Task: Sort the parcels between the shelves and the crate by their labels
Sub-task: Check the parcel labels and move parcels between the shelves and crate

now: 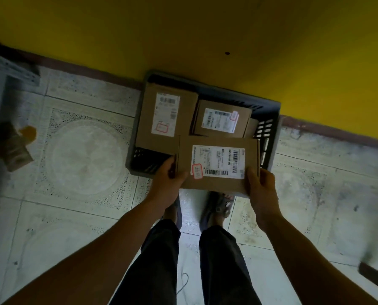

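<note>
Through the head camera I look straight down. Both hands hold up a flat brown cardboard parcel [216,184], level and face up. Its white shipping label [219,161] carries barcodes and a red stamp at the near left corner.

My left hand [170,176] grips the parcel's near left corner, thumb on the top face and fingers curled beneath. My right hand [260,187] clamps the near right corner the same way, thumb lying beside the label's edge.

The parcel hangs over the near edge of a grey slatted plastic crate [273,119]. Its far half is above the crate's near right part and its near edge is past the rim, above my sandalled feet [221,205].

Inside the crate, a tall brown labelled box [168,115] lies along the left wall. A smaller brown labelled box [222,118] sits beside it toward the far right corner. Both show red stamps.

The crate stands on a pale patterned tile floor [84,159], its far edge against a yellow wall [183,29]. At the floor's left edge I see a blurred brown object [12,146] and a perforated grey metal shelf post [12,69].
</note>
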